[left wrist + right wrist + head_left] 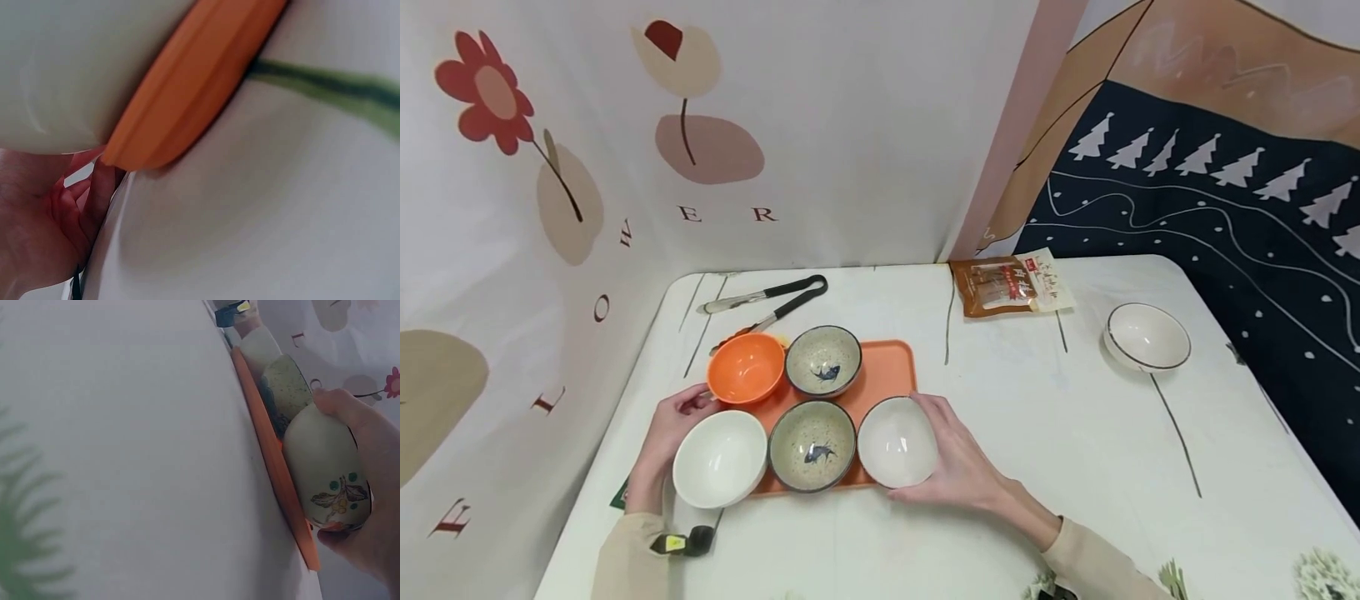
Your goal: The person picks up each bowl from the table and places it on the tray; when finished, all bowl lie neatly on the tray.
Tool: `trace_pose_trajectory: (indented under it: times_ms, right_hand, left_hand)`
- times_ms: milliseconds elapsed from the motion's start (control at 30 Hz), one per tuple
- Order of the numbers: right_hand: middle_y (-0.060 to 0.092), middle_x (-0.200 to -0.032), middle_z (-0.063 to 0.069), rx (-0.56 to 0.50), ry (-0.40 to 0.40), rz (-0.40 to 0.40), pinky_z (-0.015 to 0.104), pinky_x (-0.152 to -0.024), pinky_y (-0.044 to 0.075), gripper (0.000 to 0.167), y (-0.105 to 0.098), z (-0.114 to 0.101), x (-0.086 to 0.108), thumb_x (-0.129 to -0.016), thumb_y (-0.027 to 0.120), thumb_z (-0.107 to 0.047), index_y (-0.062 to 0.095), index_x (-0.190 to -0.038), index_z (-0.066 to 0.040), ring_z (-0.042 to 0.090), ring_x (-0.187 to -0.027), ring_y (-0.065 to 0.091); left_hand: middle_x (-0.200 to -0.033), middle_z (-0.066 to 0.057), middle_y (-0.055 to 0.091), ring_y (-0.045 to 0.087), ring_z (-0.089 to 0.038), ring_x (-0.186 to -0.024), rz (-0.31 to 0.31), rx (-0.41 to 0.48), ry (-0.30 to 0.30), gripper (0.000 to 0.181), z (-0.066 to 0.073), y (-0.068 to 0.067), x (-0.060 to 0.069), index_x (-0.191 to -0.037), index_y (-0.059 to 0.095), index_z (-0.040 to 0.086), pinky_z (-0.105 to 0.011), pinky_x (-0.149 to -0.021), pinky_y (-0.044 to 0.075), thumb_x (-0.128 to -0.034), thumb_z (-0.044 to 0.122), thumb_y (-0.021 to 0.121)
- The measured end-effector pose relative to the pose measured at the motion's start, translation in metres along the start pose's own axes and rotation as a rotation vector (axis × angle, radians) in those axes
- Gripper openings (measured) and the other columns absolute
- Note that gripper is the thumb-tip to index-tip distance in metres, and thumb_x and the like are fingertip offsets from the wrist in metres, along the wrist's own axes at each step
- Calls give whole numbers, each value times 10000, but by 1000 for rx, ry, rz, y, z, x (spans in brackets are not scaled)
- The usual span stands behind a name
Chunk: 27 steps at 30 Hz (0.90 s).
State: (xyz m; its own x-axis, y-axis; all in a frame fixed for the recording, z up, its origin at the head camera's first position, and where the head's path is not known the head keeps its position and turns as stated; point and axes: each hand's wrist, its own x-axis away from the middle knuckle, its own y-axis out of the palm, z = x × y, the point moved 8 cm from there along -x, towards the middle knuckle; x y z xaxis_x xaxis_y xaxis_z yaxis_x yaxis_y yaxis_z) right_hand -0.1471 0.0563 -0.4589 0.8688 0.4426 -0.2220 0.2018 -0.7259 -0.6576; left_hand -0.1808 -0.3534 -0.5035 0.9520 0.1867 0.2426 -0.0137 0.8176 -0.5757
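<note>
My right hand (958, 458) grips a white bowl (898, 442) at the right front of the orange tray (886, 371). Painted leaves decorate this bowl's outside in the right wrist view, where thumb and fingers span it; whether its base touches the tray cannot be told. My left hand (673, 425) holds the tray's left edge with curled fingers, partly hidden behind a plain white bowl (721, 460). An orange bowl (747, 369) stands just beyond those fingers. Two speckled bowls with fish drawings, one at the back (823, 361) and one in front (812, 446), stand on the tray.
Black-handled tongs (775, 304) lie behind the tray at the left. A brown snack packet (1011, 283) lies at the table's back edge. Farther right stands another white bowl (1147, 337) with a dark rim. Printed cloth hangs behind and left of the table.
</note>
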Motion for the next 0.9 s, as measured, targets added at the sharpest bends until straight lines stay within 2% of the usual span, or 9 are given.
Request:
trace_pose_trajectory:
  times_ms: [300, 433, 700, 900]
  right_hand:
    - [397, -1498, 116, 30, -10, -106, 498, -1066, 473, 1331, 3, -4, -3, -566, 966, -517, 257, -1581, -30, 283, -1339, 515]
    - [378, -1524, 127, 47, -13, -125, 492, -1084, 459, 1356, 4, -5, -4, -568, 964, -530, 229, -1591, -27, 288, -1366, 495]
    - [428, -1471, 77, 46, 47, -65, 488, -991, 525, 1264, 2, -1, -3, -592, 937, -550, 302, -1572, -66, 267, -1258, 575]
    - [428, -1477, 61, 16, 110, 7, 506, -965, 526, 1261, 0, 1, -5, -578, 935, -545, 313, -1579, -97, 288, -1243, 576]
  left_hand:
    - [-963, 40, 580, 511, -91, -855, -1, 13, 6, 544, 2, -3, 0, -1422, 545, 10, -197, -669, 487, -1008, 355, 621]
    - [-966, 39, 576, 506, -93, -861, 1, 10, 6, 556, 2, -3, 1, -1428, 541, 15, -195, -670, 483, -1008, 372, 618]
    - [-974, 33, 570, 500, -109, -871, -7, 17, -14, 559, -1, 0, 1, -1432, 538, 23, -199, -676, 482, -1008, 378, 618]
    - [-941, 70, 582, 518, -85, -852, 4, 39, 15, 535, 0, 0, 1, -1420, 546, 5, -200, -675, 494, -1009, 338, 627]
